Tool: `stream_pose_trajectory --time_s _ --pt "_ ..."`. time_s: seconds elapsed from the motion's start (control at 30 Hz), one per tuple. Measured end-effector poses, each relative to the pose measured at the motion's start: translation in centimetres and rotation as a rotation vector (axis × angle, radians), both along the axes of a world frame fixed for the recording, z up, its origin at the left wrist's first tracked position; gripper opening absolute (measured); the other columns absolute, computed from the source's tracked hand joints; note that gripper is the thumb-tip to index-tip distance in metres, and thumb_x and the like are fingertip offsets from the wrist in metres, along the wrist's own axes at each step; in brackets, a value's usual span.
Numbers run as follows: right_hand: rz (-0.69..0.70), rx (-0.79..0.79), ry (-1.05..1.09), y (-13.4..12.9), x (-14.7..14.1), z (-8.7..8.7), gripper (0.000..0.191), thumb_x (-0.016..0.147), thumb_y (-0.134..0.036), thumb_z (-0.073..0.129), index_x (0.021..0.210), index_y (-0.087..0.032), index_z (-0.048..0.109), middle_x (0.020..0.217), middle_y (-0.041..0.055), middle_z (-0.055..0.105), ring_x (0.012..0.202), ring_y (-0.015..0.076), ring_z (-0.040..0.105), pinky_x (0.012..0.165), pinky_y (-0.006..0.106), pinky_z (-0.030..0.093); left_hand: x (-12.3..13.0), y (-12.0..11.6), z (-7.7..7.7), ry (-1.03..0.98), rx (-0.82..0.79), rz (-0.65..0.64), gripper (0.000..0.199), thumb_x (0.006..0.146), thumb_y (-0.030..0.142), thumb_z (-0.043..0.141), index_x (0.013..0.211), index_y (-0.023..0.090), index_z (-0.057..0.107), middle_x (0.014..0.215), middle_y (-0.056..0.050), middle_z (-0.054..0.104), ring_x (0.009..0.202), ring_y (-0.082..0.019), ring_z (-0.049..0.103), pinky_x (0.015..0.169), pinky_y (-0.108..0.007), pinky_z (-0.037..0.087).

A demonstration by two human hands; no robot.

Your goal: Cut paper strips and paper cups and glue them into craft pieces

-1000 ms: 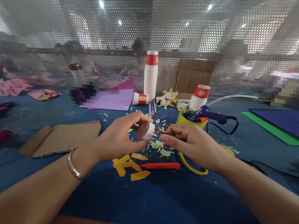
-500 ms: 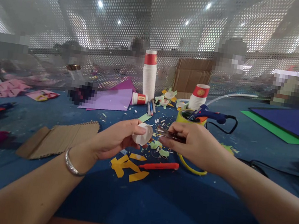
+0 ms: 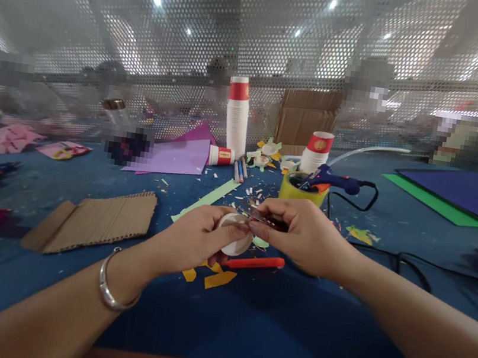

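Observation:
My left hand [image 3: 208,231] is closed around a white round paper cup piece [image 3: 236,241], probably a cup's cut-down base. The thumb presses on its near face. In my right hand [image 3: 303,230] is a pair of dark scissors [image 3: 275,220]; the fingers wrap the handles. Their blades reach left to the upper rim of the cup piece, where both hands nearly meet. Below them lies a red-orange marker [image 3: 256,262] beside yellow paper scraps [image 3: 219,279]. Whether the blades are apart is too small to tell.
A tall stack of paper cups [image 3: 237,122] and a shorter stack [image 3: 316,151] stand behind. A blue glue gun [image 3: 340,182] rests on a yellow tape roll [image 3: 302,195], its cord trailing right. Corrugated cardboard [image 3: 102,221] lies left; coloured sheets [image 3: 452,193] lie right.
My left hand has turned the cup piece so its flat side shows more, and moved slightly right and down. The scissors have come to its rim. The long green strip shows more.

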State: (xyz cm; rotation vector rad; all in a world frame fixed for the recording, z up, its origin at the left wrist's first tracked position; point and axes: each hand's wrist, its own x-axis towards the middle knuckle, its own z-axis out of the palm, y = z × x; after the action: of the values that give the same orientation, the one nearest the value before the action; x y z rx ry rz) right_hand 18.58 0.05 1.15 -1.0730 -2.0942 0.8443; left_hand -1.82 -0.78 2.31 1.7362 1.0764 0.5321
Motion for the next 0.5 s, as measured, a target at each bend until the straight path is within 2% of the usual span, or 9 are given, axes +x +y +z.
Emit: stream_pose_trajectory --time_s 0.17,0.5 --pt "0.031 -0.077 0.056 -0.06 0.05 0.14 0.019 0.086 -0.033 0.062 0.076 -0.017 0.065 0.067 -0.0022 0.052 0.062 0.0119 0.044 0.055 0.025 0.034 -0.18 0.19 -0.07 -0.001 -0.020 -0.012 0.025 0.087 0.045 0.063 0.086 0.019 0.066 0.073 0.002 0.060 0.054 -0.009 0.057 0.047 -0.018 0.053" --pt "0.147 -0.233 0.156 -0.03 0.49 0.58 0.022 0.082 -0.037 0.069 0.075 -0.017 0.063 0.068 -0.0027 0.052 0.063 0.0116 0.044 0.059 0.025 0.036 -0.65 0.10 0.23 -0.044 -0.035 -0.125 0.033 0.089 0.051 0.061 0.090 0.019 0.066 0.076 0.000 0.063 0.056 -0.010 0.054 0.044 -0.018 0.042"
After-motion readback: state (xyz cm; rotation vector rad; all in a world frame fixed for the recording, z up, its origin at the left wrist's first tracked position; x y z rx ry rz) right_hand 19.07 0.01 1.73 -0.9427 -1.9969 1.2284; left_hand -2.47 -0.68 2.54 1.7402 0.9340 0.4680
